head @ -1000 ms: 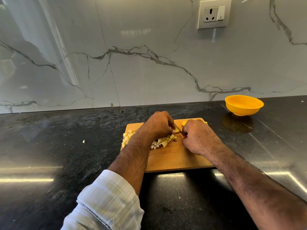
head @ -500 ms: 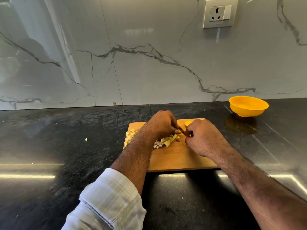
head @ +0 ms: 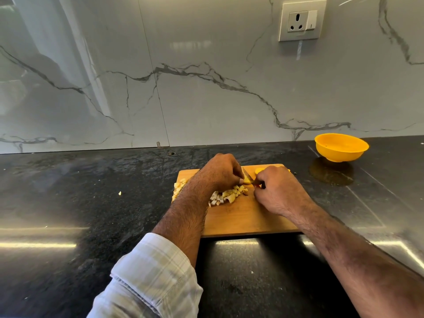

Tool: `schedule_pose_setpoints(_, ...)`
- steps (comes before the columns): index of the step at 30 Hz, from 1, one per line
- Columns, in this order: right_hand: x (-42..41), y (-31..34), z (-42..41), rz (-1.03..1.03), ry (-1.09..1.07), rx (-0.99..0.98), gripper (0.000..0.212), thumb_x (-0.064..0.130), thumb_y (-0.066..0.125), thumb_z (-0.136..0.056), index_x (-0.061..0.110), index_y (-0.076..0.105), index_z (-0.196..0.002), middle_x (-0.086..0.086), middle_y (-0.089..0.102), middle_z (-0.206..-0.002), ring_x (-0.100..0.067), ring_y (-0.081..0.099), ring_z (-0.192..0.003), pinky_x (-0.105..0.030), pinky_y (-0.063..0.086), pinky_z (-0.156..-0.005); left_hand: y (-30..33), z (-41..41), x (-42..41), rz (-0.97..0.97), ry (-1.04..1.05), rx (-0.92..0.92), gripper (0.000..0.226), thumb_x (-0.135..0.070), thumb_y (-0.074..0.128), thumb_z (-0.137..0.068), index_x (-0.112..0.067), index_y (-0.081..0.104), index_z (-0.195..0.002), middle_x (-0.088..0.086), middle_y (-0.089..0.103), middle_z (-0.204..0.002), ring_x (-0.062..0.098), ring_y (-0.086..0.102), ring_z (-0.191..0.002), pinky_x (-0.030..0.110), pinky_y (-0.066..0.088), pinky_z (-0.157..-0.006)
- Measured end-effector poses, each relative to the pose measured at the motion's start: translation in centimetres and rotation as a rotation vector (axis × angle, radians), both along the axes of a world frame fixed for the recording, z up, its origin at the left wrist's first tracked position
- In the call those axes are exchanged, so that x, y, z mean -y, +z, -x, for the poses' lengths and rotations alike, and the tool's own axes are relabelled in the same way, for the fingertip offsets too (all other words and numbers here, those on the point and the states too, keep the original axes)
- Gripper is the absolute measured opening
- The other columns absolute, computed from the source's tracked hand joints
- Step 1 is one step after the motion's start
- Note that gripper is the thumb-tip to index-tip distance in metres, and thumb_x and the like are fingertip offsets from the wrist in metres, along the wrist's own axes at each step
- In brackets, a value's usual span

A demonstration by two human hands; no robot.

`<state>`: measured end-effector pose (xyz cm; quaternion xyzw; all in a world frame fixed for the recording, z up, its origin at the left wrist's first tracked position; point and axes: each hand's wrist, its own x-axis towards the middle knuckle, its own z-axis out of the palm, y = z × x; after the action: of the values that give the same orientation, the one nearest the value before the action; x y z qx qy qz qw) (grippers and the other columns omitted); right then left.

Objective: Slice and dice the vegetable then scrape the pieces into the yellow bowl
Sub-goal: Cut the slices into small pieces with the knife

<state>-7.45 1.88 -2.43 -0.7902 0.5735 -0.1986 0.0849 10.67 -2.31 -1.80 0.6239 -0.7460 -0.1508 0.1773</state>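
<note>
Grip, right: right hand [head: 278, 191] curled round the handle of a small knife w/ an orange-red handle [head: 258, 185] — only a sliver of handle and a bit of blade show past the knuckles.
Grip, left: left hand [head: 220, 172] w/ fingers bent down, fingertips pinning the last uncut pale-yellow vegetable chunk [head: 247, 180] onto the rectangular wooden cutting board [head: 243, 221].
Key relation: chunk sits betw. the two hands, touching the left fingertips, just left of the knife hand; blade seems to run from the right hand up-left toward the far edge, over or against the chunk — contact itself is hidden.
Chunk axis: too small and covered to tell.
Nearer hand: left holds the piece, right does the cutting; both are right at it.
Diced pile: heap of small pale-yellow and whitish cubes [head: 229, 195] on the board, just near-side of the left hand and partly under the wrist; more cubes peek out at the board's left edge.
Yellow plastic round bowl [head: 341, 146]: on the black stone counter [head: 68, 203], well apart to the far right of the board — looks empty.
Counts: 2 hands, 1 knife, 1 board, 1 bowl, 1 held chunk, 1 orange-yellow piece [head: 260, 171] at the far edge of the board behind the right hand; cubes too many to count.
Stray: 1 clear bit [head: 119, 193] on the counter left of the board.
Step, my guess: still dicing; scraping not yet begun.
</note>
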Motion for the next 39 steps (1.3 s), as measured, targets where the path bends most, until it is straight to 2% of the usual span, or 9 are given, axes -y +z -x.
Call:
schedule_pose_setpoints(3,-0.3,0.5,0.1,-0.001,0.018,0.050,0.018,0.027,0.076,-0.087,0.020,0.079,-0.103,0.002,0.074,-0.092,-0.012,0.068,-0.079,-0.023,0.059,-0.067,0.1,-0.1,0.0,0.014,-0.010,0.039,0.012,-0.019,0.076,-0.095,-0.019,0.081,-0.105,-0.005,0.073,-0.111,0.006,0.063,-0.097,0.018,0.048,-0.072)
schedule_pose_setpoints(9,-0.6,0.8,-0.5,-0.073,0.013,-0.015,0.023,0.028,0.077,-0.088,0.020,0.077,-0.110,0.001,0.072,-0.098,-0.012,0.067,-0.085,-0.027,0.062,-0.077,0.2,-0.2,-0.1,0.009,-0.007,0.041,0.012,-0.018,0.076,-0.093,-0.022,0.082,-0.102,-0.007,0.074,-0.113,0.007,0.064,-0.101,0.030,0.058,-0.090)
schedule_pose_setpoints(17,-1.0,1.1,-1.8,-0.108,0.007,-0.139,0.029,0.024,0.074,-0.089,0.018,0.064,-0.115,-0.004,0.062,-0.110,-0.020,0.060,-0.093,-0.030,0.055,-0.076,0.5,-0.1,-0.2,-0.006,-0.009,0.036,0.011,-0.016,0.076,-0.093,-0.024,0.083,-0.098,-0.007,0.072,-0.112,0.007,0.063,-0.099,0.030,0.058,-0.089)
schedule_pose_setpoints(20,-0.6,1.0,-2.3,-0.093,0.021,-0.155,0.034,0.025,0.074,-0.090,0.017,0.063,-0.121,-0.004,0.064,-0.114,-0.020,0.062,-0.101,-0.033,0.059,-0.086,0.6,-0.1,-0.3,-0.020,-0.007,0.041,0.017,-0.012,0.073,-0.093,-0.026,0.083,-0.097,-0.007,0.073,-0.115,0.008,0.063,-0.102,0.033,0.058,-0.092)
schedule_pose_setpoints(22,-0.2,0.4,-2.0,-0.065,0.024,-0.127,0.031,0.028,0.074,-0.090,0.018,0.066,-0.119,-0.001,0.064,-0.108,-0.018,0.062,-0.097,-0.029,0.057,-0.079,0.6,-0.2,-0.4,-0.021,-0.009,0.040,0.021,-0.010,0.071,-0.093,-0.026,0.083,-0.098,-0.006,0.073,-0.118,0.009,0.063,-0.102,0.034,0.059,-0.093)
schedule_pose_setpoints(25,0.0,-0.3,-0.8,0.015,0.029,-0.051,0.018,0.031,0.072,-0.090,0.019,0.073,-0.104,0.007,0.063,-0.089,-0.008,0.059,-0.080,-0.021,0.048,-0.061,0.9,-0.5,-0.7,-0.016,0.010,0.017,0.025,-0.007,0.066,-0.093,-0.022,0.082,-0.103,-0.001,0.072,-0.125,0.008,0.062,-0.090,0.029,0.058,-0.079)
schedule_pose_setpoints(27,-0.2,-0.2,-0.2,0.058,0.035,0.016,0.014,0.029,0.072,-0.089,0.021,0.077,-0.099,0.006,0.069,-0.088,-0.008,0.063,-0.077,-0.021,0.054,-0.063,1.1,-0.7,-0.9,-0.019,0.029,0.030,0.028,-0.005,0.063,-0.094,-0.024,0.082,-0.104,0.000,0.071,-0.128,0.011,0.064,-0.099,0.037,0.059,-0.090)
schedule_pose_setpoints(30,-0.5,0.3,-0.3,0.068,0.053,0.048,0.016,0.027,0.074,-0.089,0.020,0.079,-0.103,0.004,0.073,-0.091,-0.008,0.065,-0.078,-0.017,0.050,-0.063,1.2,-0.6,-0.9,-0.020,0.052,0.061,0.029,-0.007,0.064,-0.094,-0.028,0.082,-0.099,-0.002,0.070,-0.129,0.017,0.061,-0.117,0.054,0.049,-0.110)
schedule_pose_setpoints(39,-0.6,0.4,-1.6,-0.089,0.013,-0.102,0.037,0.031,0.075,-0.088,0.020,0.071,-0.123,-0.001,0.069,-0.112,-0.018,0.064,-0.099,-0.032,0.060,-0.087,1.3,-0.3,-0.9,-0.037,0.045,0.102,0.027,-0.011,0.064,-0.095,-0.030,0.082,-0.101,-0.005,0.069,-0.132,0.018,0.057,-0.125,0.057,0.044,-0.113)
